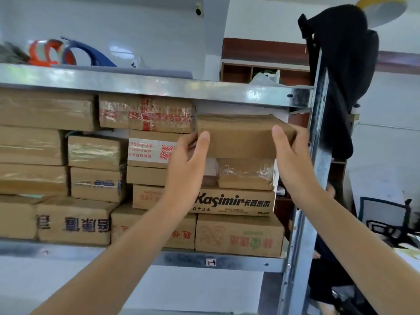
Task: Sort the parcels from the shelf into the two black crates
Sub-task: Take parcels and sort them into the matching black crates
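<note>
Brown taped parcel (241,137) is gripped at both ends: left hand (188,164), right hand (293,155), arms outstretched, just under the metal shelf's (159,86) upper edge, a gap above it.

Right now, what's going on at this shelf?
A person holds a plain brown parcel at the top right of the metal shelf, left hand on its left end, right hand on its right end. It is just above a small taped box. Many other parcels are stacked alongside. No black crates are in view.
</note>
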The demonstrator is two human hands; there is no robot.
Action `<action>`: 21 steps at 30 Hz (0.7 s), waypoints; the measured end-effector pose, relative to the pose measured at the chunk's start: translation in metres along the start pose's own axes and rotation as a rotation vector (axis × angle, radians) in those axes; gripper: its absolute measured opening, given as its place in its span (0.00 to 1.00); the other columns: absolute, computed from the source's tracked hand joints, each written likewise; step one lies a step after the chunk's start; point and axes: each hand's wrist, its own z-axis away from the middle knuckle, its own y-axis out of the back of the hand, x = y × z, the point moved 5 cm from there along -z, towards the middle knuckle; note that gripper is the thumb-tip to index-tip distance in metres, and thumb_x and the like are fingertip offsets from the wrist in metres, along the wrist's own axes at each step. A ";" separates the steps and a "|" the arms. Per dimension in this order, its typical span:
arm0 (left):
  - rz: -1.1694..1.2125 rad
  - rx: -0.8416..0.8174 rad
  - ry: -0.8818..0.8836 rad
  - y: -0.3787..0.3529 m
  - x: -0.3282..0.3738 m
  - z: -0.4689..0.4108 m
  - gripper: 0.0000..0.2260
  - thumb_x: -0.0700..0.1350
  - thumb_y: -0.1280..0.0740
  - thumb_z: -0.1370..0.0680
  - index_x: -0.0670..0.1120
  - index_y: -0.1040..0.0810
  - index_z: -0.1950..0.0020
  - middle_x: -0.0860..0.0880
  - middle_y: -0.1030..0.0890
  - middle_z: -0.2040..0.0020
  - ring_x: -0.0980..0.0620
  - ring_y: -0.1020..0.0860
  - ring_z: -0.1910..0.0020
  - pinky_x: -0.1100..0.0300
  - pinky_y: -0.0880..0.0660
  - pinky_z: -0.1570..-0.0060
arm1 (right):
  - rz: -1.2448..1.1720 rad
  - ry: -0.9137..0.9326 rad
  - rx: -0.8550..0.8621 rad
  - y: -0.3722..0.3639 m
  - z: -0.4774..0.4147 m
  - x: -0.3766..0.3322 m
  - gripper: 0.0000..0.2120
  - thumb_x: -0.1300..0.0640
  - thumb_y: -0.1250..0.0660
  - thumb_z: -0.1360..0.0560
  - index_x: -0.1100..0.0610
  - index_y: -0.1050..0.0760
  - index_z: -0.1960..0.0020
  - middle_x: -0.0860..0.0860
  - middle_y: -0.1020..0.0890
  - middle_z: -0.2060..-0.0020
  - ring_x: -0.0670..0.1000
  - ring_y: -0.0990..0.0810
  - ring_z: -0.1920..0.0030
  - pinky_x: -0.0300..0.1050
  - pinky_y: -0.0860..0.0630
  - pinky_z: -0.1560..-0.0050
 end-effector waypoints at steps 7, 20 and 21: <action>-0.041 0.228 0.097 0.078 -0.012 0.063 0.14 0.59 0.37 0.21 0.49 0.22 0.49 0.60 0.22 0.61 0.67 0.24 0.63 0.73 0.29 0.61 | -0.219 -0.108 -0.080 -0.032 0.067 0.027 0.09 0.43 0.41 0.19 0.46 0.33 0.42 0.40 0.25 0.47 0.39 0.25 0.47 0.44 0.27 0.45; -0.237 0.585 0.340 0.237 -0.071 0.185 0.08 0.52 0.32 0.21 0.50 0.17 0.55 0.54 0.18 0.62 0.59 0.22 0.58 0.63 0.26 0.53 | -0.255 -0.241 -0.511 -0.179 0.206 0.083 0.25 0.36 0.37 0.24 0.50 0.24 0.34 0.47 0.28 0.38 0.39 0.28 0.38 0.35 0.31 0.35; -0.235 0.629 0.358 0.249 -0.078 0.197 0.07 0.50 0.32 0.21 0.50 0.16 0.54 0.56 0.17 0.61 0.61 0.21 0.58 0.67 0.27 0.54 | -0.268 -0.249 -0.545 -0.191 0.220 0.086 0.19 0.42 0.37 0.22 0.49 0.23 0.36 0.47 0.28 0.41 0.35 0.27 0.43 0.29 0.31 0.40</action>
